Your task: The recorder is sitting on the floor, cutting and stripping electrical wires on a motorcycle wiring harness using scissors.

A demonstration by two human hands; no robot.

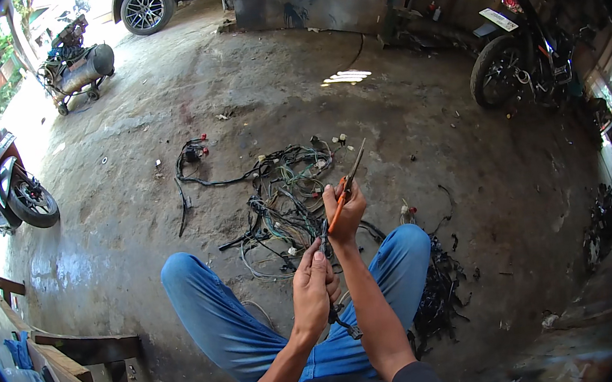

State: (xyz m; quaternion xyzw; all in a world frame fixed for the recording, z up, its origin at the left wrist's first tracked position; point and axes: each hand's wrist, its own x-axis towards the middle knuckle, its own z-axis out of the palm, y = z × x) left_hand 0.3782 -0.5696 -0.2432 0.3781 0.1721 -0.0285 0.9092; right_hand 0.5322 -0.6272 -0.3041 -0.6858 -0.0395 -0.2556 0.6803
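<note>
My left hand [311,296] is closed on a dark wire bundle [345,325], which dangles below the fingers between my knees and runs up toward my right hand. My right hand [348,215] grips orange-handled scissors [353,170], their long blades pointing up and slightly right, just above and right of my left hand. A tangled wiring harness [281,201] with several pale and red connectors lies on the floor beyond my hands. A heap of black scraps [446,296] sits beside my right leg [398,271].
A scooter [3,180] stands at left, a wheeled compressor [81,69] behind it, a car [149,5] at the back. A motorcycle [514,62] stands at upper right, near a dark wall [300,3]. A wooden bench [82,345] with assorted items is at my lower left.
</note>
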